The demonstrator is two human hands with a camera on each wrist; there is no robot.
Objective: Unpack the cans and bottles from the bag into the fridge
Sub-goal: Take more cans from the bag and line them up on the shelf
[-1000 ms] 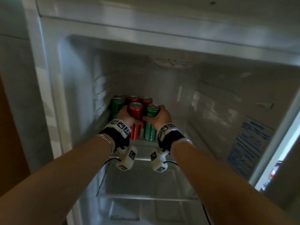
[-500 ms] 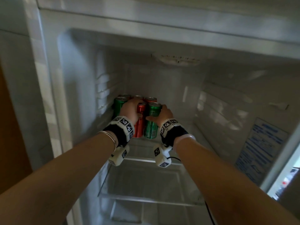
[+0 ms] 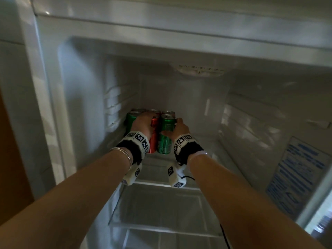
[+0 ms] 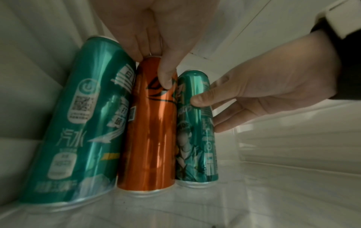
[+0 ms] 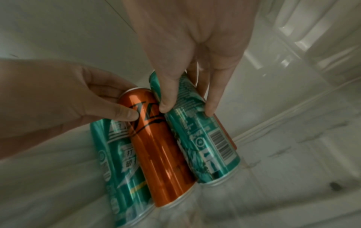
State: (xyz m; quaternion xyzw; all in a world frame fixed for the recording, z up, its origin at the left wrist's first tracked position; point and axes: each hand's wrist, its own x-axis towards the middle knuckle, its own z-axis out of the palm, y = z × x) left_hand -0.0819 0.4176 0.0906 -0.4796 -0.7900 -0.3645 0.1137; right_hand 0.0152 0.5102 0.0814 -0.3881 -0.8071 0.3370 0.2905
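Inside the open fridge, several red and green cans stand grouped at the back left of the glass shelf [image 3: 203,155]. My left hand [image 3: 143,123] grips the top of a red can [image 3: 153,141], thumb on its front [image 4: 166,80]. My right hand [image 3: 179,127] grips a green can [image 3: 165,141] just right of it, thumb [image 5: 166,106] and finger [image 5: 210,111] pinching its sides. Both cans stand upright on the shelf, touching each other. Another green can [image 4: 82,123] stands to the left, against the red can [image 4: 150,138]. Behind the green can [image 5: 201,138] a further red can [image 5: 227,135] shows.
The fridge's ribbed left wall [image 3: 116,105] is close beside the cans. The shelf's right half is bare up to the right wall, which carries a blue label [image 3: 298,177]. A lower glass shelf [image 3: 161,209] lies beneath my wrists.
Both hands have slid the red and green cans deeper along the shelf, up against the cans at the back. The grips have not changed.
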